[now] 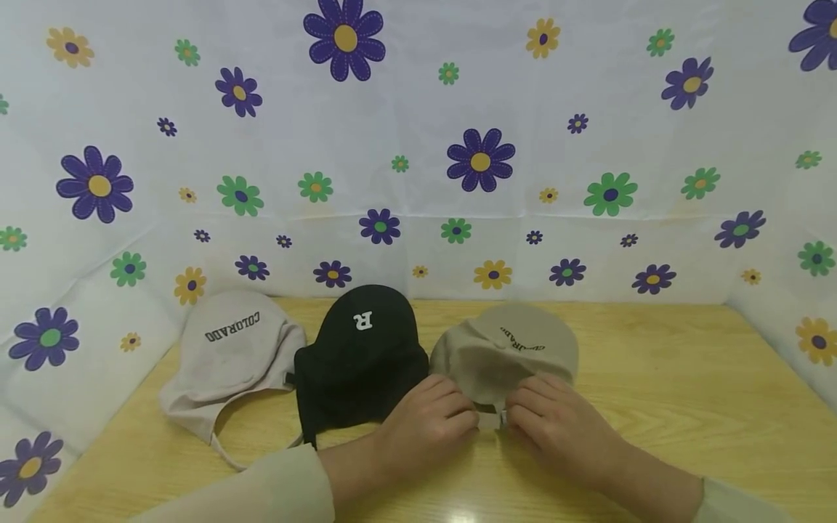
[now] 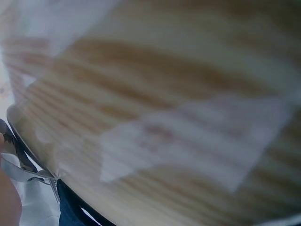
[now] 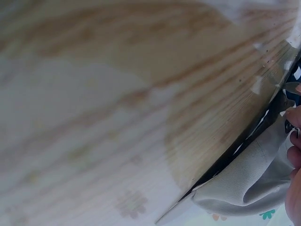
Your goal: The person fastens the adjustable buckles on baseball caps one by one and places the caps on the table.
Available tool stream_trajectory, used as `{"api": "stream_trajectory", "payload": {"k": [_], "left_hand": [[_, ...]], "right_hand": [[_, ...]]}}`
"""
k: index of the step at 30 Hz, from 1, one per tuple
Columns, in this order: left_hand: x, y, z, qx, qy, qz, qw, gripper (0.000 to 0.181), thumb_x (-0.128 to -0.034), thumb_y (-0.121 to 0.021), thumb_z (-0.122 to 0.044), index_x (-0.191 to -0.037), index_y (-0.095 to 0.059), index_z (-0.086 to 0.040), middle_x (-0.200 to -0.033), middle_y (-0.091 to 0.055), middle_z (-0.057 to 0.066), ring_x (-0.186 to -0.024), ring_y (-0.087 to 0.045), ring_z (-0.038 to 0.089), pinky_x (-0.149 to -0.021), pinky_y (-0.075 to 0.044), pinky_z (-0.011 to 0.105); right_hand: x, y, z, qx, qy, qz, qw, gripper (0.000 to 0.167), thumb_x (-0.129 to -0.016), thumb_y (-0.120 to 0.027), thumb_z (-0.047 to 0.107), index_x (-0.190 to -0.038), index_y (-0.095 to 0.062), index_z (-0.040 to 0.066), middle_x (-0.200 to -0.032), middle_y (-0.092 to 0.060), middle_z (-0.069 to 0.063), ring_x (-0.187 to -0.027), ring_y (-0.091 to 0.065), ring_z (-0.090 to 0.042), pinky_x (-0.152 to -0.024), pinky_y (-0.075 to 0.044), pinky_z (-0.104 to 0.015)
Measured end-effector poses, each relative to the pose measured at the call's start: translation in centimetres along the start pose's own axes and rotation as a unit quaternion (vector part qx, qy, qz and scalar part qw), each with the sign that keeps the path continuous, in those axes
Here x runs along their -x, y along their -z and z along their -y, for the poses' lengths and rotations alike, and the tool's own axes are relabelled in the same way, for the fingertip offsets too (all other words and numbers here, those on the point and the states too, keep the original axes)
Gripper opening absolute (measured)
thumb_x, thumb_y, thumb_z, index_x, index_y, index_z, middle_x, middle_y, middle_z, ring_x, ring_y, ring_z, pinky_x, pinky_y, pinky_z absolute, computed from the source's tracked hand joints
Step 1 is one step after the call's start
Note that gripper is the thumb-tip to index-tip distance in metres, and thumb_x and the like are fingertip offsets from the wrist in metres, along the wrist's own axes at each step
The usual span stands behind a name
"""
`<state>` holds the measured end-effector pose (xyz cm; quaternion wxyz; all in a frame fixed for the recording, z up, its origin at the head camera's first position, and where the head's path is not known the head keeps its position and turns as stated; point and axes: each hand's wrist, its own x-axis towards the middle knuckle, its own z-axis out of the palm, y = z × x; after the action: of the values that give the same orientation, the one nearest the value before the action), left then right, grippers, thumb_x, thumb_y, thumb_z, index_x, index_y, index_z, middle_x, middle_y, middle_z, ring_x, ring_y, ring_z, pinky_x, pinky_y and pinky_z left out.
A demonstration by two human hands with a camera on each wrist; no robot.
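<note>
A beige cap with dark COLORADO lettering lies at the right of the row, its back strap toward me. My left hand pinches one side of that strap. On the other side, beside a small metal buckle, the curled fingers of my right hand grip it. A short length of strap shows between the two hands; the fingertips are mostly hidden. In the right wrist view, pale cap fabric hangs beside the fingers. The left wrist view catches only a hand's edge and the strap.
A black cap with a white R sits left of the beige one, close to my left hand. Farther left lies a pale pinkish COLORADO cap with its strap looped forward. A flower-printed cloth stands behind the wooden table.
</note>
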<state>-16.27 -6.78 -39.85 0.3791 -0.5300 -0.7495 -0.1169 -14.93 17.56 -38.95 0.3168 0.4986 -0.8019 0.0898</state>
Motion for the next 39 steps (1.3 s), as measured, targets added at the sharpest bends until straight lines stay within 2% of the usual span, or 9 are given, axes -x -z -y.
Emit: {"api": "stream_trajectory", "payload": {"k": [4, 7, 13, 24, 32, 39], "left_hand": [[0.01, -0.14, -0.01, -0.008, -0.004, -0.005, 1.0000, 0.009, -0.0832, -0.077, -0.015, -0.079, -0.069, -0.016, -0.082, -0.067, -0.007, -0.078, -0.060, 0.009, -0.078, -0.047, 0.024], [0.09, -0.27, -0.04, -0.012, -0.005, -0.005, 0.9999, 0.010, -0.0836, -0.077, -0.016, -0.078, -0.068, -0.017, -0.081, -0.066, -0.007, -0.078, -0.059, 0.009, -0.078, -0.047, 0.025], [-0.04, -0.44, -0.17, -0.022, -0.010, -0.003, 0.9997, 0.011, -0.0840, -0.077, -0.018, -0.077, -0.069, -0.017, -0.081, -0.066, -0.007, -0.077, -0.058, 0.010, -0.079, -0.047, 0.024], [-0.23, -0.45, -0.23, -0.033, -0.003, -0.003, 0.9994, 0.012, -0.0846, -0.075, -0.016, -0.075, -0.069, -0.018, -0.079, -0.066, -0.008, -0.076, -0.058, 0.010, -0.077, -0.047, 0.025], [-0.18, -0.27, -0.24, -0.036, 0.003, -0.001, 0.9993, 0.013, -0.0833, -0.077, -0.019, -0.074, -0.069, -0.018, -0.078, -0.066, -0.007, -0.075, -0.057, 0.010, -0.076, -0.046, 0.025], [-0.14, -0.26, -0.32, -0.037, 0.003, -0.003, 0.9993, 0.013, -0.0841, -0.076, -0.018, -0.074, -0.068, -0.018, -0.078, -0.065, -0.008, -0.075, -0.057, 0.009, -0.076, -0.046, 0.025]], "right_hand": [[-0.01, -0.08, 0.05, 0.001, 0.005, -0.004, 1.0000, 0.004, -0.083, -0.070, 0.016, -0.084, -0.067, 0.013, -0.094, -0.068, 0.003, -0.093, -0.061, -0.016, -0.089, -0.048, -0.032], [0.05, -0.12, 0.09, 0.001, 0.009, -0.007, 0.9999, 0.006, -0.088, -0.067, 0.017, -0.084, -0.067, 0.013, -0.094, -0.067, 0.002, -0.092, -0.061, -0.016, -0.089, -0.048, -0.032], [0.34, -0.11, 0.11, -0.004, 0.009, -0.009, 0.9999, 0.019, -0.098, -0.056, 0.020, -0.084, -0.066, 0.013, -0.094, -0.067, 0.002, -0.093, -0.061, -0.017, -0.091, -0.047, -0.032], [0.05, -0.09, 0.12, -0.016, 0.020, -0.027, 0.9993, 0.032, -0.104, -0.044, 0.021, -0.084, -0.066, 0.013, -0.093, -0.067, 0.002, -0.091, -0.062, -0.017, -0.089, -0.047, -0.032], [-0.19, -0.09, 0.06, -0.020, 0.024, -0.040, 0.9987, 0.034, -0.105, -0.040, 0.021, -0.084, -0.066, 0.012, -0.093, -0.067, 0.002, -0.091, -0.061, -0.018, -0.089, -0.048, -0.033], [-0.20, -0.18, 0.04, -0.023, 0.027, -0.031, 0.9989, 0.024, -0.102, -0.050, 0.019, -0.086, -0.066, 0.012, -0.094, -0.067, 0.001, -0.092, -0.061, -0.018, -0.089, -0.048, -0.033]]}}
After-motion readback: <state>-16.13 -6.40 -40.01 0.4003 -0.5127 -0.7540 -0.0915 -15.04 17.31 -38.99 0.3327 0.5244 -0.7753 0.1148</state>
